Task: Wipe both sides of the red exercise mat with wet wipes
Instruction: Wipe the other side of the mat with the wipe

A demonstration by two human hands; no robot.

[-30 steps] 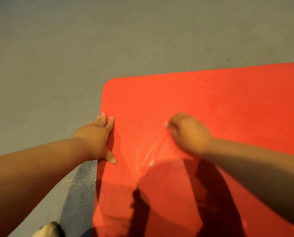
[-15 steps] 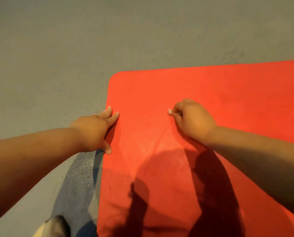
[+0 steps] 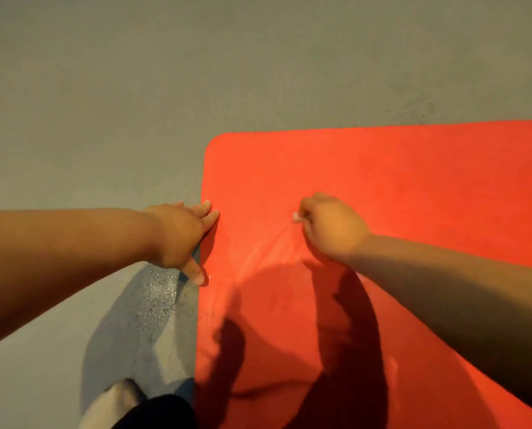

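Grip clenched round a wet wipe, the right hand presses the red mat lying flat on the floor, while the left hand, fingers straight, pins its edge: probably soft, light and slick where wet.

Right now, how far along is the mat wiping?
Done: a wet sheen streaks the red mat between the hands. In hand: the right hand grips a white wipe on the mat while the left hand presses the mat's edge flat. Left: the far stretch looks dry, and whether the underside was wiped cannot be told.
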